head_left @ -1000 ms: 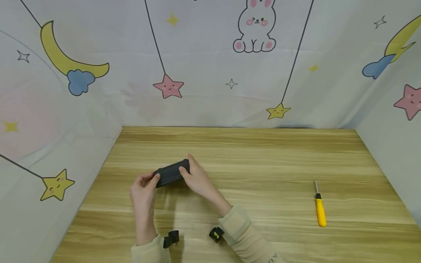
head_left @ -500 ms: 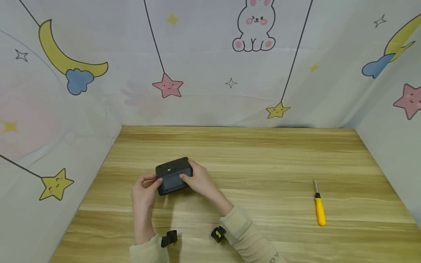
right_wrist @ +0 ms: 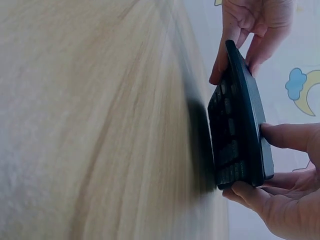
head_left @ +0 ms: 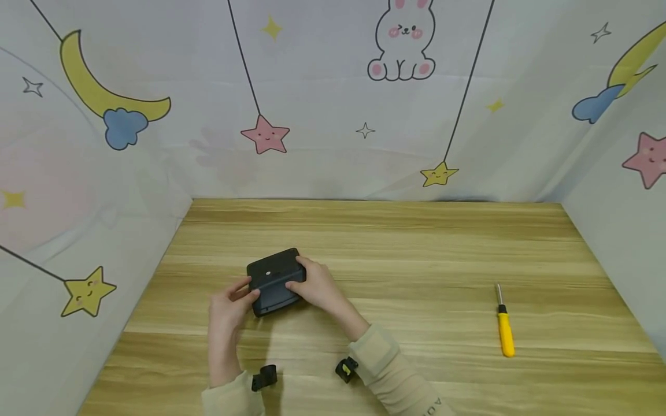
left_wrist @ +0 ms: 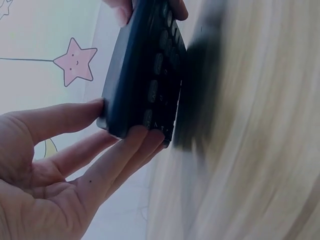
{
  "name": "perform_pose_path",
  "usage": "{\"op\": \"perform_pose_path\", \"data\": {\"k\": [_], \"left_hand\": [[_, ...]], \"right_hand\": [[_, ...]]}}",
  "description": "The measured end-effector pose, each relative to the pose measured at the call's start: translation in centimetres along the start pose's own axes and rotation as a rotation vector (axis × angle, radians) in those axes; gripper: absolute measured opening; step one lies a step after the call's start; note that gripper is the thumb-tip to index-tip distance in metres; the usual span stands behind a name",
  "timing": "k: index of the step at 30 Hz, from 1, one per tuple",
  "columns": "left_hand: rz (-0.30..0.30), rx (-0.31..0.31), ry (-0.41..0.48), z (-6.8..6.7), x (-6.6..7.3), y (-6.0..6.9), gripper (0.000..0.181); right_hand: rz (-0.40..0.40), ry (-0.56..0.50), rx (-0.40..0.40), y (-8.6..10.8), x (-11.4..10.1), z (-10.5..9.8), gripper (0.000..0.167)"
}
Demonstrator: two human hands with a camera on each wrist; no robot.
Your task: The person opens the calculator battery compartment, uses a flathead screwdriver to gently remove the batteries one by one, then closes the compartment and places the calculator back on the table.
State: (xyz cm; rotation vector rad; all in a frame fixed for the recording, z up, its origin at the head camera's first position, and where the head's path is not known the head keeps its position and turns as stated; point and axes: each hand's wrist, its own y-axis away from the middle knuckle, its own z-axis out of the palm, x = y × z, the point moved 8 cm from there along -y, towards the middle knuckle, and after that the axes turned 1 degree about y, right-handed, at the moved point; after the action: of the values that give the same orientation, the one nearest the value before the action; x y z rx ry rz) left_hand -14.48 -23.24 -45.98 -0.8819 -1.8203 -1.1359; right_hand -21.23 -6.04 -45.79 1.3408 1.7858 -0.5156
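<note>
A black calculator is held at a tilt just above the table, its back turned toward the head camera and a small white spot on it. My left hand pinches its left end, thumb on the near face and fingers beneath. At the other end my right hand grips it the same way. Rows of keys on the calculator show in the left wrist view, facing the table. The right wrist view also shows the keyed side of the calculator, with both hands on it. Its display cannot be made out.
A screwdriver with a yellow handle lies on the wooden table to the right, its shaft pointing away. White printed cloth closes off the back and both sides. A black strap mount sits at each cuff.
The calculator has been tipped: first it showed mainly its narrow edge, now its broad back. Both hands have kept hold of its ends and shifted slightly.
</note>
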Motion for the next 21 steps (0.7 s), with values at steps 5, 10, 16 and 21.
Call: {"op": "perform_pose_path", "data": {"k": [5,10,16,21], "left_hand": [[-0.01,-0.037,-0.057,0.22,-0.39,-0.2,0.052],[-0.007,-0.049,-0.145,0.28,-0.46,-0.28,0.052],[0.002,-0.046,-0.194,0.29,-0.43,-0.31,0.05],[0.0,-0.052,-0.214,0.3,-0.6,-0.39,0.05]], "right_hand": [[0.008,0.0,-0.014,0.08,0.26,0.15,0.064],[-0.001,-0.008,-0.015,-0.03,0.62,0.28,0.064],[-0.008,0.015,-0.008,-0.09,0.89,0.33,0.061],[-0.012,0.026,-0.007,-0.03,0.92,0.27,0.058]]}}
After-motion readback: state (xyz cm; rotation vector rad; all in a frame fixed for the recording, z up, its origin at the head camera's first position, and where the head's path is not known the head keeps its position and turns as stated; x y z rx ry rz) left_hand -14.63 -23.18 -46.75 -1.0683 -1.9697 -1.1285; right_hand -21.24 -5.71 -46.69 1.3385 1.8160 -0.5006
